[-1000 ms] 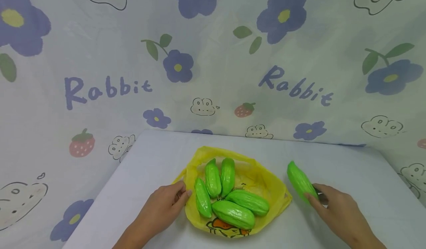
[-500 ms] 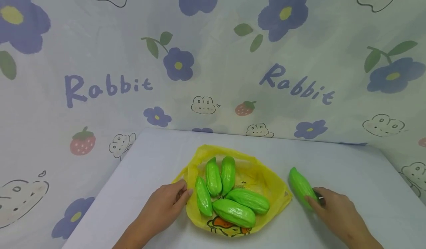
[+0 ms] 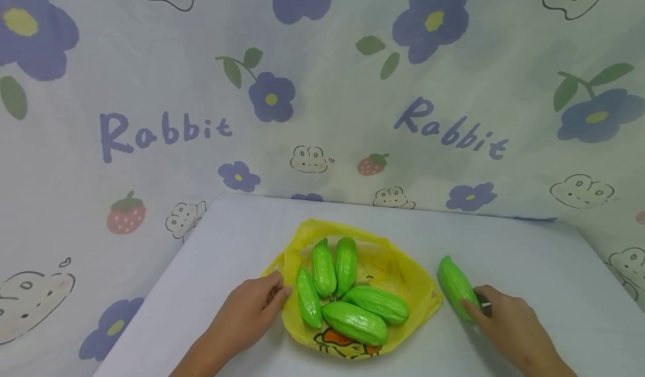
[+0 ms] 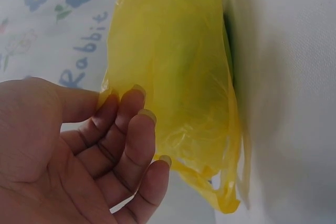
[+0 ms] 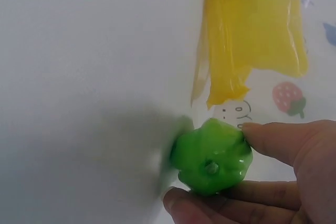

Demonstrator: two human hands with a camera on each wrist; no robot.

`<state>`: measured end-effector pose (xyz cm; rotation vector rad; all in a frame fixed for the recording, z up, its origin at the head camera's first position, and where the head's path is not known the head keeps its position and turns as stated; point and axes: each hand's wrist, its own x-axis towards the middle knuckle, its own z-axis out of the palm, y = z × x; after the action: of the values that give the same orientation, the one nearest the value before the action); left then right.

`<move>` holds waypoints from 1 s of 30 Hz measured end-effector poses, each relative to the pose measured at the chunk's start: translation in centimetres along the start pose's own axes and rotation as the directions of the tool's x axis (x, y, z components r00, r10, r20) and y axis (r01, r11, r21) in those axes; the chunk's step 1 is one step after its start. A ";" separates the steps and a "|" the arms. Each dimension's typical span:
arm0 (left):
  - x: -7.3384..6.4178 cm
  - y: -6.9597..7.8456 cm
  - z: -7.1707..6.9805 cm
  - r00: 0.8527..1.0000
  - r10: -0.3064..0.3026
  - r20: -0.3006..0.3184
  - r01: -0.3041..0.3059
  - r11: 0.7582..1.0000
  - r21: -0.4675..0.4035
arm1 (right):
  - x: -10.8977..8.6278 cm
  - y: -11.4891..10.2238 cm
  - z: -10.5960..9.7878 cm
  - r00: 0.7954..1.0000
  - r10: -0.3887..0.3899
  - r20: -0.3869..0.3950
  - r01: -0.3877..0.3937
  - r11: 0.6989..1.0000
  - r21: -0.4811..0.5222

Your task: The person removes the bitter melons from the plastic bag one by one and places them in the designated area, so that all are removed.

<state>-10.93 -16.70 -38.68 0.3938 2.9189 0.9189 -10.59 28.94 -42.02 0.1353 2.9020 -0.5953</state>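
A yellow plastic bag lies with its mouth wide on the white table, several glossy green ridged gourds inside it. At the bag's left rim, my left hand pinches the thin plastic between thumb and fingertips; the left wrist view shows the bag wall hanging from that pinch. Right of the bag, my right hand grips one more green gourd by its near end. In the right wrist view, thumb and fingers sit on opposite sides of this gourd, which is right at the table surface.
The white table reaches back to a cloth backdrop printed with flowers, rabbits and strawberries. A twisted corner of the bag points toward the gourd in my right hand, with a gap between them.
My right hand has lowered the gourd to the table beside the bag, moving slightly toward me. The left hand and the bag have stayed in place.
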 end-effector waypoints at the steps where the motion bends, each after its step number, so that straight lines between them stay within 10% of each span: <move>1: 0.0 0.0 0.0 1.000 -0.002 0.000 0.002 1.000 0.003 | 0.0 0.0 0.0 1.000 0.000 0.003 0.000 1.000 0.002; 20: -0.1 0.0 -0.2 1.000 0.013 -0.011 -0.013 1.000 -0.012 | -0.2 -0.1 -0.9 0.998 0.048 0.030 -0.048 0.999 -0.022; 30: -0.1 0.1 -0.3 1.000 0.012 -0.009 -0.012 1.000 -0.009 | -2.0 -2.0 -1.7 0.986 -0.093 -0.136 0.081 0.993 -0.091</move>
<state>-10.84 -16.79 -38.39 0.4082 2.9230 0.9375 -9.14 27.66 -39.37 0.0408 3.0773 -0.4929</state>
